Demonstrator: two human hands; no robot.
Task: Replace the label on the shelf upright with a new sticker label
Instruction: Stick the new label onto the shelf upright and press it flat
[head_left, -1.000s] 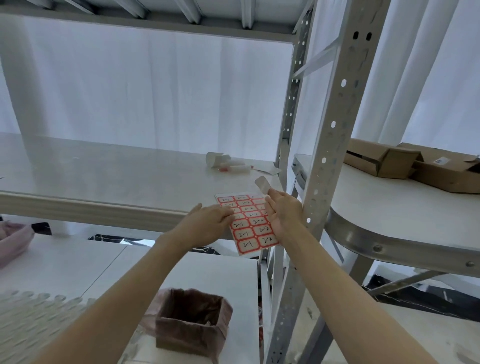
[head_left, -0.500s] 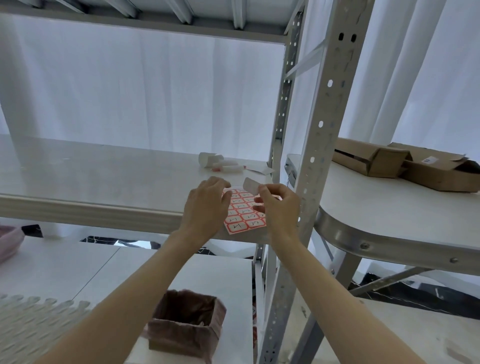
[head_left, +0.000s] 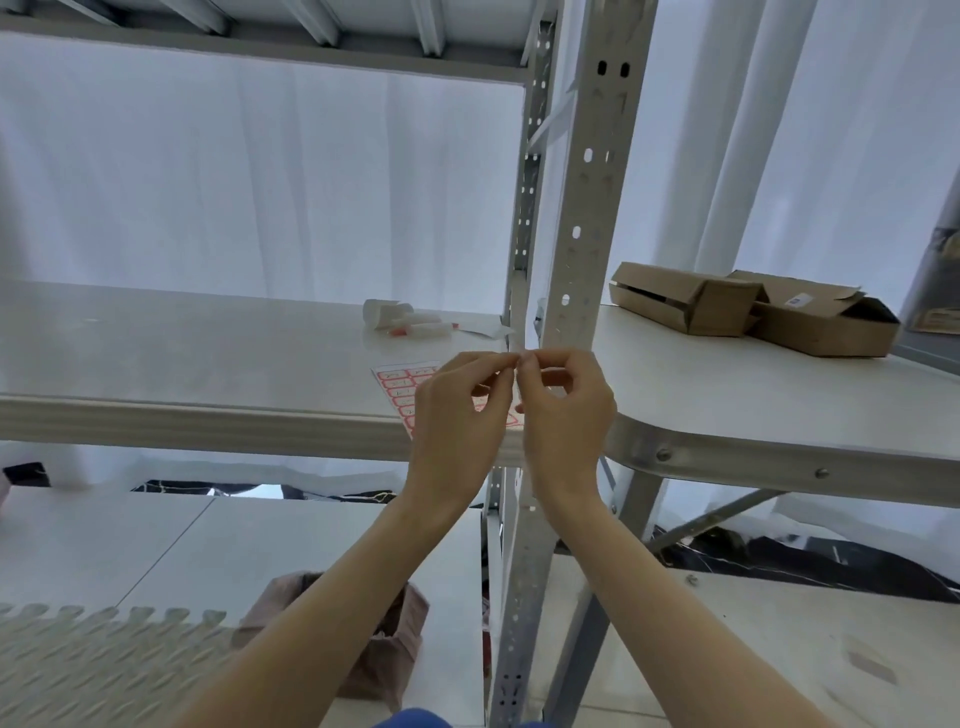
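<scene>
We face the upright (head_left: 582, 223). On the shelf (head_left: 208, 358) beside it lies our sticker sheet (head_left: 397, 387). Our left hand (head_left: 457, 415) and right hand (head_left: 566, 410) meet above it, fingertips pinched on a small label (head_left: 516, 359).

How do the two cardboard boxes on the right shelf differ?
The nearer box is smaller and flatter, with its end flap ajar; the farther box is bigger, its open end showing a dark inside. Only the farther box carries a small white label on top. Both are plain brown cardboard, lying touching.
</scene>
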